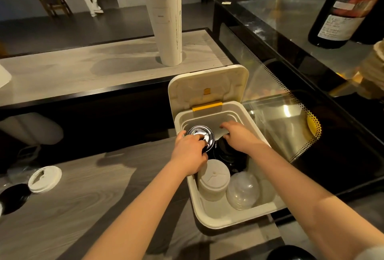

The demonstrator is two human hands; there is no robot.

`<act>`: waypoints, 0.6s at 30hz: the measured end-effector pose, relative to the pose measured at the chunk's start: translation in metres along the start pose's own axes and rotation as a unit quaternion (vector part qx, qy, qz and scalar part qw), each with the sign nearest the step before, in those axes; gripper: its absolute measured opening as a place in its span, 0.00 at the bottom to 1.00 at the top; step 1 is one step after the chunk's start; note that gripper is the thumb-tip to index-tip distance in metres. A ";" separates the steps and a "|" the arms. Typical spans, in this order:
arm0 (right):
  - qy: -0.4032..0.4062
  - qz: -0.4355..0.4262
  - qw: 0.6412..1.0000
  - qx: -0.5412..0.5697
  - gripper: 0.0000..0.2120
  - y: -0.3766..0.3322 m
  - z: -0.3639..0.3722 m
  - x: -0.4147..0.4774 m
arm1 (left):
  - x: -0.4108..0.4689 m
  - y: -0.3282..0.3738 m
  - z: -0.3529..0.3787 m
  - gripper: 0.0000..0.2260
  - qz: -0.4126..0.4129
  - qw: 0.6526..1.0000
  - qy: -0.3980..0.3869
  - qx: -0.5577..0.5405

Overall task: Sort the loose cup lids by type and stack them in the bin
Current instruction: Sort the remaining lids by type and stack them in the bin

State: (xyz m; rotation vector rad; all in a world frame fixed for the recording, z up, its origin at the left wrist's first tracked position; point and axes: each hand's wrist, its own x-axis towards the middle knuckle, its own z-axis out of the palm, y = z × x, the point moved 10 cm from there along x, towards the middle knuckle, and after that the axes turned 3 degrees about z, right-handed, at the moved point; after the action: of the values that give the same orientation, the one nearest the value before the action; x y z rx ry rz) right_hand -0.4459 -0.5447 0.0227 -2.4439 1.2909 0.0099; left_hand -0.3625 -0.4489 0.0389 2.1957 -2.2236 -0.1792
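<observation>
Pinching the black lid (199, 135) by its rim with our left hand (190, 152), held flat at the far-left corner of the bin (220, 223). Our right hand (239, 137) lies fingers-down on the black stack (227, 154); we cannot tell whether it grips. The stack sits just right of the lid. The walls are close, so the only free room is above.

We note a café counter: stacked paper cups (164, 27) on wood-grain counter top (83, 72), glass display case (301, 37), labelled bottle (340, 16), bin of cup lids (249, 213).
</observation>
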 end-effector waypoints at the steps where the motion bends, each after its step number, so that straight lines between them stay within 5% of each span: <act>1: -0.007 0.000 1.000 0.025 0.23 0.001 -0.003 -0.004 | 0.000 0.000 0.000 0.18 -0.001 1.000 -0.001 0.000; 6: -0.149 -0.016 0.988 -0.048 0.34 0.000 0.016 -0.024 | 0.001 0.002 -0.001 0.18 -0.004 1.000 -0.008 0.009; 18: -0.076 0.023 0.996 -0.028 0.33 0.004 0.014 -0.041 | -0.002 0.005 -0.005 0.18 0.001 1.000 -0.011 -0.003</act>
State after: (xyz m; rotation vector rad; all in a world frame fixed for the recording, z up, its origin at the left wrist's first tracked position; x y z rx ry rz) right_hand -0.4706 -0.5095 0.0154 -2.4063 1.2967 0.2414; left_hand -0.3668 -0.4471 0.0448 2.1998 -2.2333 -0.2091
